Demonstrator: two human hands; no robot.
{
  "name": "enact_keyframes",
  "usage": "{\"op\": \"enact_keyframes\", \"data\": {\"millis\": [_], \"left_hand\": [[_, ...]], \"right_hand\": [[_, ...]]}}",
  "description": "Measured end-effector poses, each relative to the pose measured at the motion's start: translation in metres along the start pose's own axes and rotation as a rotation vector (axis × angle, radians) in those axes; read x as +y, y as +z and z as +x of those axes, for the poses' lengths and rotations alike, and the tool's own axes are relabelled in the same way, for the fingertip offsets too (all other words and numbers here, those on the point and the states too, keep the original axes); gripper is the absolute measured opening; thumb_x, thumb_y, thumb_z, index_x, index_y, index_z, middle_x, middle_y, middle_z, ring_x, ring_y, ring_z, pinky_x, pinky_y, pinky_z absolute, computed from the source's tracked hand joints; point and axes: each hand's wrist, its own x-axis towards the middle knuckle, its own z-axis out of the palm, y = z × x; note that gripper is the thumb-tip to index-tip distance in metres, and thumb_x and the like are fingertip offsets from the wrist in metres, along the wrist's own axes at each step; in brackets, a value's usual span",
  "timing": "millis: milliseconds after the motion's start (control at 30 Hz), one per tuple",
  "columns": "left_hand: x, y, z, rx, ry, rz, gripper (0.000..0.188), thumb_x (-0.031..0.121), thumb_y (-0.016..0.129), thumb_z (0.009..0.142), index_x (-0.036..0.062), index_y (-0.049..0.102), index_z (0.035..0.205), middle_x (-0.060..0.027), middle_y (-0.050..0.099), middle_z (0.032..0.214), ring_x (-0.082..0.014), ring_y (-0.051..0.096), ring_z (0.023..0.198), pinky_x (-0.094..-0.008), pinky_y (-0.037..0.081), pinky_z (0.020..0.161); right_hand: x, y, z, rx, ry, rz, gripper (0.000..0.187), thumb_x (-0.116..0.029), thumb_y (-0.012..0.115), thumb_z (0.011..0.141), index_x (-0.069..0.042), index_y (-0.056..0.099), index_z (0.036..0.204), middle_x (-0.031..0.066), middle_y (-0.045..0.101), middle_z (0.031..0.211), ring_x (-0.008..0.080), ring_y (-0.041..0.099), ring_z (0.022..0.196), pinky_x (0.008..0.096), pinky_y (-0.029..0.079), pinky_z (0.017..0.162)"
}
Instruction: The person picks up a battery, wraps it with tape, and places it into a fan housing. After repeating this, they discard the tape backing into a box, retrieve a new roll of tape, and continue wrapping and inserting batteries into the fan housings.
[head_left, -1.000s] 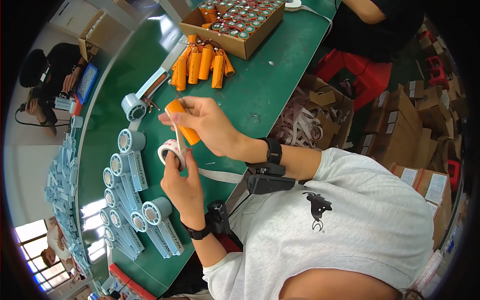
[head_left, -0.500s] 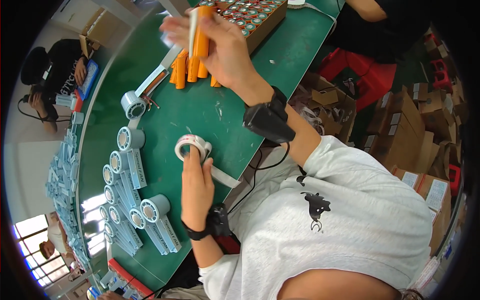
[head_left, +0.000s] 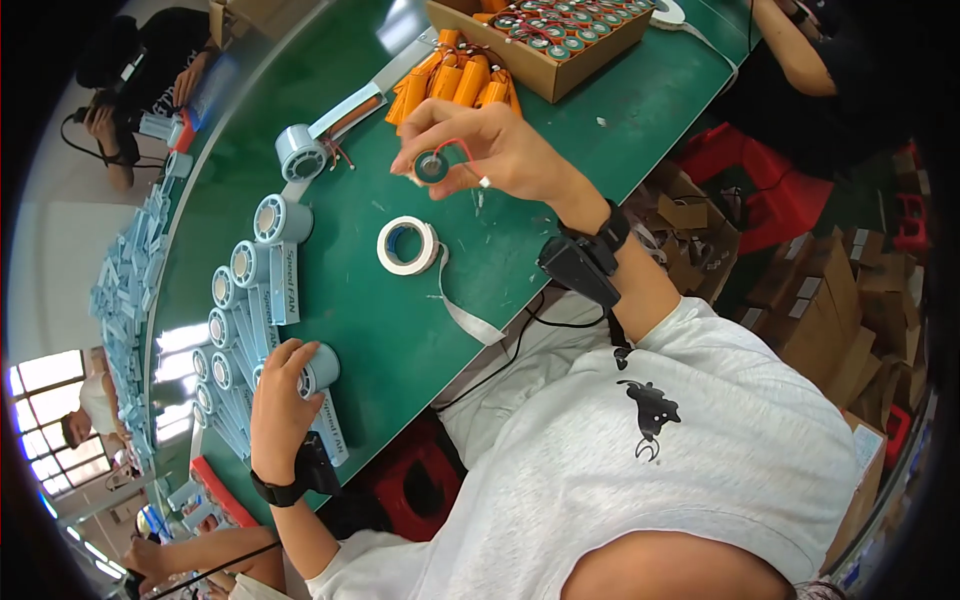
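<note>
My right hand (head_left: 490, 150) holds a battery (head_left: 432, 167) end-on over the table, pinched between thumb and fingers. Its round green end faces up, and a red wire with a small white connector hangs from it. My left hand (head_left: 283, 405) is closed around the head of a light-blue handheld fan (head_left: 321, 370) at the near end of the fan rows; the fingers hide part of it. Between my hands, a roll of white tape (head_left: 408, 246) lies flat, its loose strip (head_left: 468, 318) trailing to the table edge.
More light-blue fans (head_left: 270, 220) line the left side. One open fan body (head_left: 302, 152) lies farther up. Orange batteries (head_left: 455, 80) are piled beside a cardboard box (head_left: 560, 75) of batteries. Co-workers sit across and at the right; red stools (head_left: 740, 190) and cartons stand beyond the edge.
My left hand has left the tape roll and moved left onto a fan. My right hand has brought the battery down from the pile, turning it end-on. The tape roll now lies flat.
</note>
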Motion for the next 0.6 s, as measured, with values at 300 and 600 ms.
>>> {"op": "enact_keyframes", "data": {"millis": [300,600], "left_hand": [[0.019,0.021,0.018,-0.125,-0.592,-0.324,0.039,0.01,0.07,0.071,0.0038,0.059,0.108,-0.0171,0.054,0.113,-0.0378,0.045,0.111,-0.0399,0.042,0.088],[0.035,0.051,-0.006,0.398,0.031,-0.216,0.026,0.014,0.067,0.076,-0.0008,0.06,0.096,-0.0105,0.053,0.116,-0.0326,0.047,0.108,-0.0429,0.039,0.09]], "right_hand": [[-0.026,0.067,0.005,-0.008,0.204,-0.054,0.033,0.004,0.068,0.069,-0.005,0.063,0.101,0.0021,0.055,0.092,0.0102,0.054,0.08,0.0231,0.05,0.073],[-0.022,0.096,0.019,-0.241,0.177,-0.144,0.024,0.005,0.064,0.071,-0.003,0.061,0.094,0.0024,0.056,0.088,0.0097,0.056,0.081,0.024,0.052,0.072]]}}
